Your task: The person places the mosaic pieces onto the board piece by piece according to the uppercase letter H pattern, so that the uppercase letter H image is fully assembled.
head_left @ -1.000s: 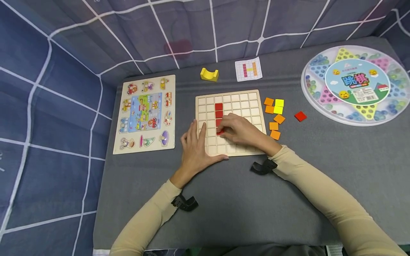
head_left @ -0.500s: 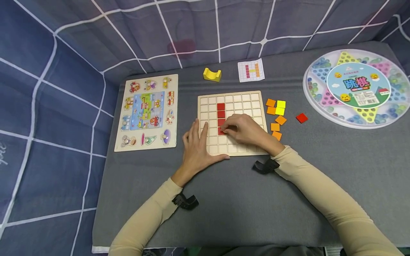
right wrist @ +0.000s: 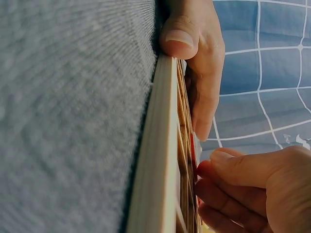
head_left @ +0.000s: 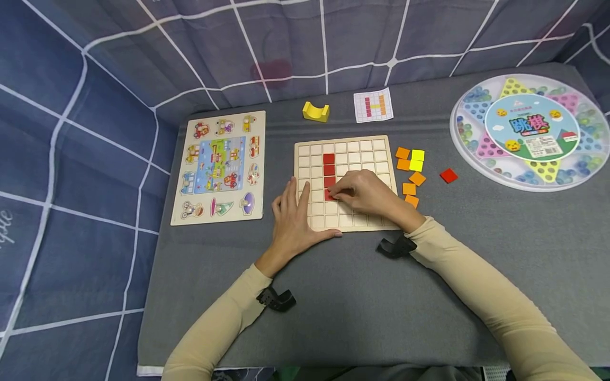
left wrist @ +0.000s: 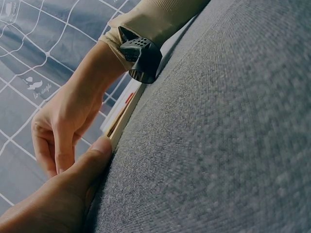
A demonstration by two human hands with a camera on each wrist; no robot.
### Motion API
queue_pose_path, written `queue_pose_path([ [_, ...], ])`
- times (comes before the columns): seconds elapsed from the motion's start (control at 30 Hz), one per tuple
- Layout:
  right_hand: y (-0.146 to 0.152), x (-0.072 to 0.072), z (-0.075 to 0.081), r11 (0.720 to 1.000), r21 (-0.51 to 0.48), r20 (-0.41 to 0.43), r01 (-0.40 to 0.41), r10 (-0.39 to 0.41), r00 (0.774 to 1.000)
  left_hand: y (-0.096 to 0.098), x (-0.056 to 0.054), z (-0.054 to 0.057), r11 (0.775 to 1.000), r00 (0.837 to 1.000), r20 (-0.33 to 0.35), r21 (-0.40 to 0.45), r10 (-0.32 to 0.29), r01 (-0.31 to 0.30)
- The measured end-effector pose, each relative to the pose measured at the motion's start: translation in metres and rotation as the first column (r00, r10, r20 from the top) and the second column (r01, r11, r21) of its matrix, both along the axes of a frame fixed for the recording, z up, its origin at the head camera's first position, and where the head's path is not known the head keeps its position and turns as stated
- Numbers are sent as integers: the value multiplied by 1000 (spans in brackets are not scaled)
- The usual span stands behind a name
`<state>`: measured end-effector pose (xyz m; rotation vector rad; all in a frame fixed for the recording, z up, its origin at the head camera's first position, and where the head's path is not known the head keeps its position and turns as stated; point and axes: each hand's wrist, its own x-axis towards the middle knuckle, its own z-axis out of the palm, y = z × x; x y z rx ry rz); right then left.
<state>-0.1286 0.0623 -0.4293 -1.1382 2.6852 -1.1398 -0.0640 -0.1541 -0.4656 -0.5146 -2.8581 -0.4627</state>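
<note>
A square wooden grid board (head_left: 364, 219) lies on the table with a column of several red tiles (head_left: 329, 170) set in its cells. My right hand (head_left: 369, 193) has its fingers curled, thumb and index fingertips at the lowest red tile (head_left: 328, 195), pinching at it; the fingers partly cover this tile. In the right wrist view the fingertips of that right hand (right wrist: 243, 184) meet the board's face. My left hand (head_left: 290, 222) rests on the board's lower left corner with straight fingers spread. Its thumb (left wrist: 99, 145) lies against the front edge in the left wrist view.
Orange tiles (head_left: 409, 189), yellow tiles (head_left: 416, 165) and a loose red tile (head_left: 448, 175) lie right of the board. Behind it are a pattern card (head_left: 374, 105) and a yellow block (head_left: 316, 111). A picture puzzle (head_left: 219, 166) lies left, a round game box (head_left: 531, 129) right.
The head view has shifted slightly. My right fingertips have edged a little to the right over the lowest red tile, leaving more of it visible. The left hand has stayed on the board.
</note>
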Motion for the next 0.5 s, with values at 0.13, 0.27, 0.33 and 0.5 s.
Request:
queue_pose_path([
  [0.13, 5, 1, 3, 1000, 3, -5, 0, 0, 1000, 3, -1, 1, 1000, 1000, 4, 4, -7, 7],
  [0.27, 9, 2, 4, 1000, 11, -11, -20, 20, 1000, 5, -1, 0, 1000, 1000, 16, 22, -10, 10],
  [0.33, 13, 2, 4, 1000, 7, -15, -26, 27, 1000, 4, -1, -1, 1000, 1000, 20, 29, -2, 2],
  [0.5, 39, 4, 5, 999, -35, -17, 15, -16, 1000, 1, 0, -2, 999, 1000, 13, 36, 8, -9],
])
